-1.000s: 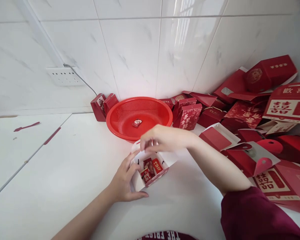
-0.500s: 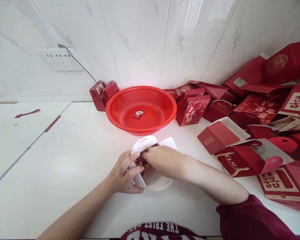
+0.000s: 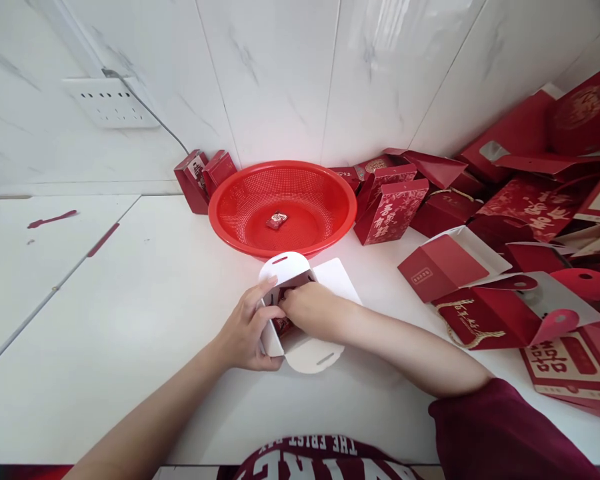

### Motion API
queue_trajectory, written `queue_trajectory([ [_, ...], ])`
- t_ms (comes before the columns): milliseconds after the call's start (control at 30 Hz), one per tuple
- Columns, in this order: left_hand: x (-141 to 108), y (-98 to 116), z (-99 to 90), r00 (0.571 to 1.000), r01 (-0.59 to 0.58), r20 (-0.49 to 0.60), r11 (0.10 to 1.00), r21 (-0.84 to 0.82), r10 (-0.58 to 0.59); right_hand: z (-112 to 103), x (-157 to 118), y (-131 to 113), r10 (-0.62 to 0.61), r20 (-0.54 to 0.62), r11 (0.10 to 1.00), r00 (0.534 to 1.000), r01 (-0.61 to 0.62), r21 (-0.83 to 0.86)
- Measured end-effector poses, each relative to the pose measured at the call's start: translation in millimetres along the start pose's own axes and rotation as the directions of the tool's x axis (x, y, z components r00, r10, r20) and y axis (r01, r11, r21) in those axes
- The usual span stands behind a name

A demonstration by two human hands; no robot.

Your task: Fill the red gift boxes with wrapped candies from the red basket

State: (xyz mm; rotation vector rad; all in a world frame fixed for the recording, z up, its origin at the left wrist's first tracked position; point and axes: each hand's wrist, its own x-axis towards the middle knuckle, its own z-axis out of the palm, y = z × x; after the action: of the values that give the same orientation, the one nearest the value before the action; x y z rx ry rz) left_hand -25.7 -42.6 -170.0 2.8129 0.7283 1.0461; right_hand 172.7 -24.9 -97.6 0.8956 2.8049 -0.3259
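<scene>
An opened box with white inner flaps (image 3: 314,355) lies on the white table in front of the red basket. Wrapped around its left side, my left hand (image 3: 253,327) grips the wall with fingers at the rim. My right hand (image 3: 313,308) reaches into the box from the right, its fingers curled and partly hidden inside. Dark red contents (image 3: 283,325) show between the hands; what the right fingers hold cannot be made out. In the red perforated basket (image 3: 220,230) sits one small red and white packet (image 3: 277,221).
Several red boxes (image 3: 393,210) are piled along the right side. Two small red boxes (image 3: 193,181) stand left of the basket. A red plastic utensil (image 3: 53,219) lies far left. A cable runs down from a wall socket (image 3: 111,103).
The box is tilted more upright, so its inside and lower flap show more. My right hand has shifted slightly inside it. The whole view has moved a little.
</scene>
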Motion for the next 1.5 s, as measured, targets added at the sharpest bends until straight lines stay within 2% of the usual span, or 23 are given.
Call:
queue_trajectory([
  [167, 3.7, -4.5, 0.2, 0.996, 0.081, 0.049, 0.992, -0.099, -0.076, 0.5, 5.7, 13.9, 0.021, -0.090, 0.993, 0.996, -0.010, 0.119],
  [367, 6.2, -8.2, 7.4, 0.993, 0.097, 0.080, 0.984, -0.150, -0.086, 1.9, 16.5, 27.1, -0.038, 0.024, 0.978, 0.999, 0.033, 0.205],
  [500, 7.0, -9.0, 7.7, 0.994, 0.095, 0.074, 0.984, -0.153, -0.084, 0.4, 17.5, 26.8, -0.030, 0.025, 0.967, 0.999, 0.023, 0.255],
  [633, 7.1, -7.1, 3.5, 0.994, 0.086, 0.075, 0.996, -0.019, -0.084, -14.1, 3.3, 27.5, 0.007, -0.024, 0.961, 1.000, 0.000, 0.278],
  [733, 8.2, -4.6, -4.0, 0.994, 0.079, 0.077, 0.996, 0.032, -0.081, -35.5, -21.6, 32.3, 0.100, -0.110, 0.966, 0.989, -0.070, 0.250],
  [800, 14.2, -2.2, -13.2, 0.998, 0.063, -0.006, 0.998, -0.001, -0.063, -51.4, -40.7, 36.6, 0.194, -0.226, 0.955, 0.955, -0.130, 0.268],
  [900, 38.0, 4.9, -34.5, 0.973, 0.111, -0.198, 0.992, -0.065, -0.122, -69.7, -61.8, 40.2, 0.310, -0.438, 0.892, 0.844, -0.099, 0.441],
  [967, 62.4, 13.1, -50.9, 0.948, 0.173, -0.249, 0.978, -0.117, -0.197, -74.6, -66.7, 39.0, 0.370, -0.544, 0.809, 0.753, 0.027, 0.588],
  [1033, 88.6, 23.1, -65.5, 0.940, 0.195, -0.255, 0.970, -0.144, -0.227, -73.9, -65.1, 35.1, 0.429, -0.607, 0.686, 0.669, 0.196, 0.700],
  [1100, 111.1, 33.0, -75.8, 0.926, 0.208, -0.294, 0.969, -0.130, -0.238, -70.2, -61.0, 30.2, 0.465, -0.627, 0.554, 0.625, 0.346, 0.757],
  [1167, 126.4, 40.8, -81.3, 0.892, 0.247, -0.359, 0.962, -0.117, -0.273, -66.3, -58.5, 26.0, 0.474, -0.629, 0.475, 0.616, 0.423, 0.772],
  [1233, 134.1, 45.2, -83.3, 0.874, 0.265, -0.400, 0.961, -0.081, -0.275, -63.6, -58.9, 23.4, 0.483, -0.625, 0.458, 0.613, 0.431, 0.777],
  [1400, 134.6, 41.1, -81.0, 0.927, 0.169, -0.365, 0.962, 0.216, -0.081, -58.9, -61.7, 24.2, 0.490, -0.591, 0.491, 0.641, 0.357, 0.795],
  [1500, 131.8, 32.6, -78.7, 0.944, 0.135, -0.328, 0.951, 0.280, -0.037, -56.1, -59.5, 27.0, 0.468, -0.564, 0.509, 0.680, 0.313, 0.802],
])
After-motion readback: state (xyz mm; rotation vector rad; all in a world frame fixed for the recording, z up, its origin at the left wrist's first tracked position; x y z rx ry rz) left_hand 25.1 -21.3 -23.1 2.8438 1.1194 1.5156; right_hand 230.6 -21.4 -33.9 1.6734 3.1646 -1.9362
